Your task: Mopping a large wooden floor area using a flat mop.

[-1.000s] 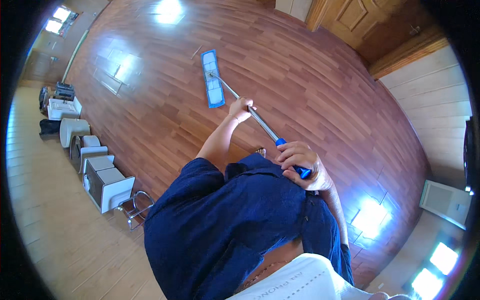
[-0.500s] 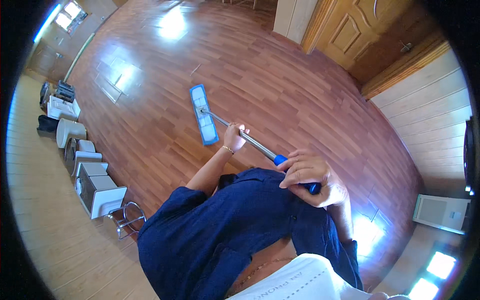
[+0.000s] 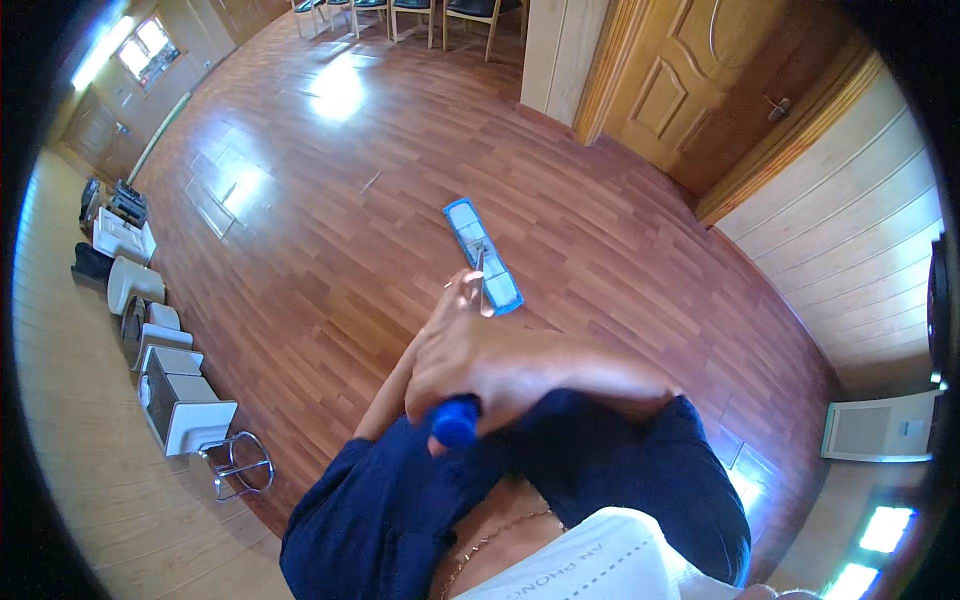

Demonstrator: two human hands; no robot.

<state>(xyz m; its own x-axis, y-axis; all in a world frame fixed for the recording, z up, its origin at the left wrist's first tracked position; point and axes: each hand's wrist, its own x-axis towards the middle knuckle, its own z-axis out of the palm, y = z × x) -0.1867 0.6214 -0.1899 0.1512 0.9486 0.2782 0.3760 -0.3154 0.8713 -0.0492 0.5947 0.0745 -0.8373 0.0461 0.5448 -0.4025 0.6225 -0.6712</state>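
A flat mop (image 3: 497, 282) with a blue-edged, pale pad lies on the wood-look floor ahead of me, its head slanting from far left to near right. My left hand (image 3: 459, 297) is wrapped round the metal pole a little behind the head. Closer to my body, my right hand (image 3: 445, 365) grips the upper end, and the blue grip's cap (image 3: 456, 422) pokes out below it. My right forearm crosses my front from the right and hides most of the pole. The right hand is partly blurred.
Along the left wall stand white appliances (image 3: 190, 400), a white bin (image 3: 133, 282) and a metal stool frame (image 3: 240, 465). Chairs (image 3: 470, 12) line the far side. A wooden door (image 3: 690, 90) is at far right, a white box-shaped unit (image 3: 875, 430) at right.
The mop head has shifted right and slightly nearer. My right hand has swung left across my body with the blue grip, so the pole now points more straight ahead.
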